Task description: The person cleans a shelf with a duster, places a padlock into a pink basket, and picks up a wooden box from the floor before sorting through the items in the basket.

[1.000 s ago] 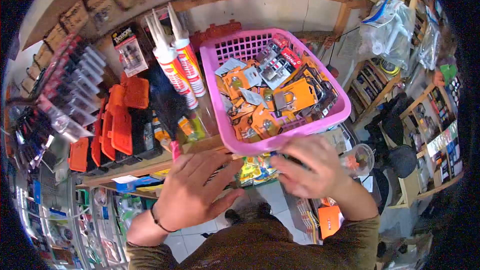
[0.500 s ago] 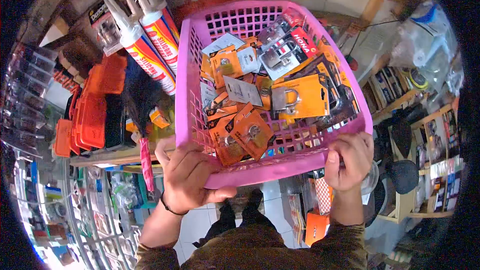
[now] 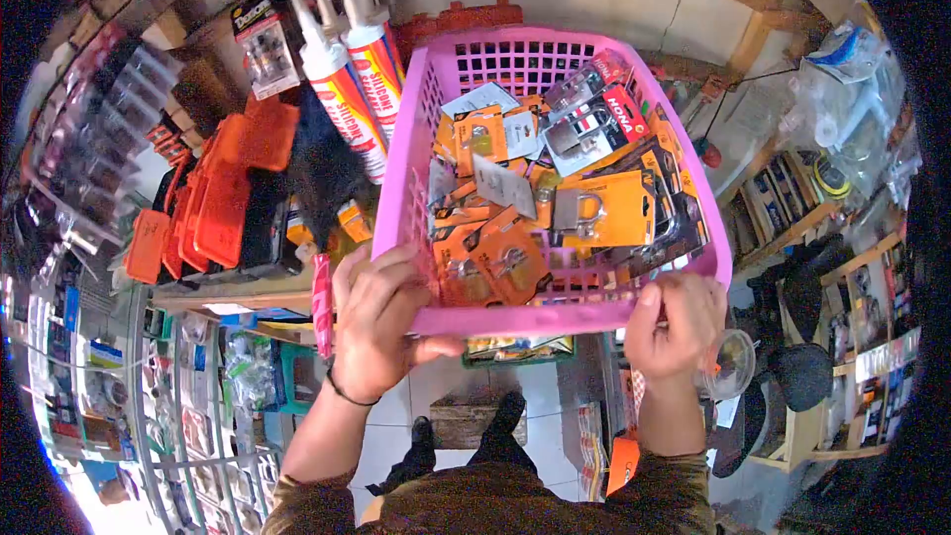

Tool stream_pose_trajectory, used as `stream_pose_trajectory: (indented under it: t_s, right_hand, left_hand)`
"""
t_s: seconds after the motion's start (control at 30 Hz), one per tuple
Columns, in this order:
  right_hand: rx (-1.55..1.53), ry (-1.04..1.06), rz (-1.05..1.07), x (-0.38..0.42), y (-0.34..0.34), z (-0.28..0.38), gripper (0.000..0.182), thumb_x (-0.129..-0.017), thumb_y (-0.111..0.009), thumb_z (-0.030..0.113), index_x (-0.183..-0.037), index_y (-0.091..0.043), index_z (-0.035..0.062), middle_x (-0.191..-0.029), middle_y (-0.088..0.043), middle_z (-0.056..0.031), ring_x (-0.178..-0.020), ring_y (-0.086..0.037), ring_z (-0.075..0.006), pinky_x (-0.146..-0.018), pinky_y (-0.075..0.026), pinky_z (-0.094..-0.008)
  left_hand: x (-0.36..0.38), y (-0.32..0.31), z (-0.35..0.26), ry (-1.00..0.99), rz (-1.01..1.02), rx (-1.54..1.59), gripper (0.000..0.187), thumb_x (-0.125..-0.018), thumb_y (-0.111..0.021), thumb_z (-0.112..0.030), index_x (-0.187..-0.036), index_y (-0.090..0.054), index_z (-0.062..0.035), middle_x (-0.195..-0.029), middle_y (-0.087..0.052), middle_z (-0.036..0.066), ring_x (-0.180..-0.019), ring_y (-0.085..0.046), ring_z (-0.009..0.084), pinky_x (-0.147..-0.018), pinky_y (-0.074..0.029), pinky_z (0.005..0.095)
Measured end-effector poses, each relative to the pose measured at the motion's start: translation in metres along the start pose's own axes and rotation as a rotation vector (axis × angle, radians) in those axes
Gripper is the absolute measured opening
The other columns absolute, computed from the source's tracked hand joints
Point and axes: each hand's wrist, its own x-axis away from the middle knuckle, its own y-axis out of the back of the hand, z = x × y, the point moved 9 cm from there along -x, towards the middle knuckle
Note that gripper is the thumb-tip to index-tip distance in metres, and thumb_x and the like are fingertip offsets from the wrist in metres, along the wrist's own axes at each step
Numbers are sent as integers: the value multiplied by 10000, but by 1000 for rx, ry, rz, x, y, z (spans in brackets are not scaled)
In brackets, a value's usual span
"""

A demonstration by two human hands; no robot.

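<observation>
A pink plastic basket (image 3: 535, 319) with pierced sides is gripped at its near rim by both hands. My left hand (image 3: 381, 312) wraps the near left corner, thumb under the rim, a dark band on its wrist. Around the near right corner my right hand (image 3: 679, 322) is closed. Inside the basket lie several carded packs, many orange. A padlock pack (image 3: 604, 213) rests toward the right, and a red-and-white pack (image 3: 584, 139) lies behind it. Nearer the left are orange packs with small metal parts (image 3: 510, 263).
Silicone tubes (image 3: 342, 99) stand left of the basket, beside orange plastic cases (image 3: 223, 208) and a pink wrapped item (image 3: 322, 307). Shelves of goods (image 3: 877, 337) line the right. Clear plastic bags (image 3: 857, 99) hang at upper right. Below is a tiled floor (image 3: 396, 446) with my feet.
The basket's near edge has moved up in view, and more floor and a green-edged tray show beneath it. The surroundings at left have shifted right. Both hands keep their hold.
</observation>
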Motion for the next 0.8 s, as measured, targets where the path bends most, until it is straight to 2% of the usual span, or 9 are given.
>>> stream_pose_trajectory:
  t_s: [0.1,0.17,0.3,0.43,0.57,0.63,0.67,0.73,0.8]
  right_hand:
    - [27,-18,-10,6,-2,0,105,-728,-533,128,-662,-522,48,-664,-545,-81,-582,-499,-243,-565,-344,-350]
    - [36,-74,-8,13,2,2,105,-759,-521,141,-776,-552,42,-784,-553,-105,-715,-517,-261,-629,-363,-342]
    - [126,-68,-231,80,51,64,201,-791,-505,146,-937,-561,20,-983,-525,-140,-947,-496,-284,-834,-373,-359]
    - [147,-304,-231,259,63,124,210,-816,-459,103,-980,-538,-2,-1041,-526,-150,-979,-481,-262,-877,-355,-364]
    - [149,-987,261,504,18,179,179,-844,-506,134,-926,-508,-25,-888,-535,-106,-856,-496,-208,-762,-391,-297]
    - [-37,-1240,211,577,20,210,235,-849,-518,179,-955,-531,-30,-821,-557,-104,-776,-511,-154,-685,-406,-261]
    - [-59,-1320,245,585,21,222,273,-839,-537,200,-943,-524,-52,-815,-558,-105,-755,-520,-153,-669,-413,-259]
    - [9,-1273,406,581,17,225,284,-835,-542,212,-940,-524,-52,-811,-559,-109,-755,-523,-162,-666,-416,-268]
    - [101,-1066,549,577,-3,215,172,-859,-502,180,-872,-537,12,-756,-547,-53,-691,-500,-115,-617,-401,-244]
  left_hand:
    - [5,-5,-1,24,79,9,513,-622,-602,-500,-822,-549,-31,-960,-524,108,-994,-489,286,-861,-310,436]
    - [20,13,-5,37,-243,-22,512,-672,-599,-471,-922,-528,-30,-1013,-512,134,-1007,-475,315,-861,-315,437]
    - [105,37,-28,-195,-413,282,374,-780,-541,-349,-988,-515,-39,-1047,-503,141,-977,-474,349,-814,-362,447]
    - [263,-39,-25,-190,-200,622,323,-781,-539,-293,-987,-518,-45,-957,-542,122,-911,-504,310,-755,-380,412]
    - [502,-186,13,407,252,811,241,-787,-524,-178,-983,-526,-38,-908,-558,169,-857,-527,333,-755,-410,398]
    - [669,-228,37,823,628,661,257,-810,-492,-226,-951,-546,-18,-918,-570,186,-823,-538,342,-724,-437,390]
    - [724,-220,43,879,609,757,230,-801,-464,-206,-919,-567,-38,-924,-571,181,-825,-544,330,-715,-442,389]
    - [801,-205,36,629,1011,400,197,-749,-452,-176,-823,-589,-56,-824,-595,132,-801,-570,264,-688,-463,357]
    - [868,-222,33,656,972,378,190,-745,-459,-175,-817,-592,-61,-824,-598,123,-801,-571,259,-685,-465,356]
